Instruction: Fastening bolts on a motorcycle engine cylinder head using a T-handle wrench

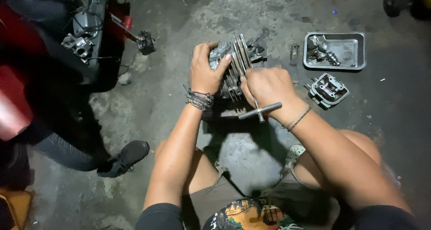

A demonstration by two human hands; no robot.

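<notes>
— Nearest the lens are your bent knees and your two forearms, reaching out over the stained concrete floor point(170, 104). What has your left hand point(205, 70) got?

— It is closed over the top of the finned engine cylinder point(233, 61), fingers curled across the upper edge and thumb down the near side, so the part sits clamped under your palm. Woven bands ring that wrist.

— And your right hand point(268, 87)?

— Wrapped in a tight fist round the shaft of a T-handle wrench point(260, 110). The crossbar sticks out below your fist, toward you; the working end is hidden behind your knuckles, so you cannot tell from here what it engages.

— Where does the cylinder lie against the two grips?

— Between them. It stands on the floor, fins running away from you, touching your left palm and pressed against the knuckles of your right fist.

— What sits around you?

— To your right, a grey cylinder head cover point(328, 90), and beyond it a metal tray point(352, 55) holding small parts. To your left, a red motorcycle point(18, 68) and another person's dark shoe point(125, 157)
</notes>
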